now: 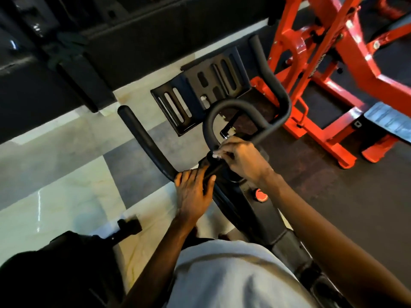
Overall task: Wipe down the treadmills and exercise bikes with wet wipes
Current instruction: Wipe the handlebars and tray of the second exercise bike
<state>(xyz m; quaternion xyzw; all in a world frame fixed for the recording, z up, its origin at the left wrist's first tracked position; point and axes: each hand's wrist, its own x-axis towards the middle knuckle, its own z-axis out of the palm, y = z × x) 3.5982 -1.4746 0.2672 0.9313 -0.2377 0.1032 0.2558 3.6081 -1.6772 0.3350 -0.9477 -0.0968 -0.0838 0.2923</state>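
Wiping the bike handlebars [142, 134], right hand [242, 161] pinches a wet wipe [215, 155], left hand [193, 192] grips them; outer bars likely next.

Centre: handlebar [222, 112]; tray [200, 92] just beyond its loop. Right of bike [255, 218]: weight machine [311, 63]. Nearer person, on bike frame: knob [260, 195]. Lower left, above floor [55, 185]: pedal [130, 225]. On handlebar's left base: left hand [193, 194]; beside it, at loop: right hand [242, 161], wipe [216, 155] in its grip.

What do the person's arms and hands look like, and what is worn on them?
The left hand and right hand are bare: no gloves, watch or rings visible. No sleeves cover the forearms. The top is light grey.
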